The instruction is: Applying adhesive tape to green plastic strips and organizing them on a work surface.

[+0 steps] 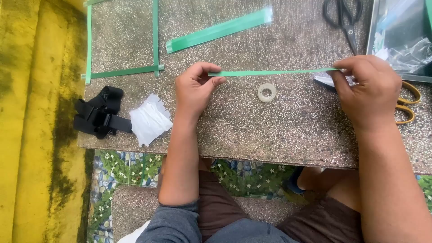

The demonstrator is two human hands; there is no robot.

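Note:
A long narrow green strip (270, 72) is stretched level above the speckled stone table (270, 130). My left hand (194, 87) pinches its left end between thumb and fingers. My right hand (369, 87) pinches its right end, knuckles up. Just below the strip's middle a small clear tape roll (267, 92) lies on the table.
A wider green strip (219, 29) and a frame of thin green strips (155, 40) lie at the back left. Black scissors (344, 18) and a clear plastic box (400, 31) sit at the back right, yellow-handled scissors (410, 105) beside my right hand. A black strap (99, 112) and white paper pieces (150, 120) lie front left.

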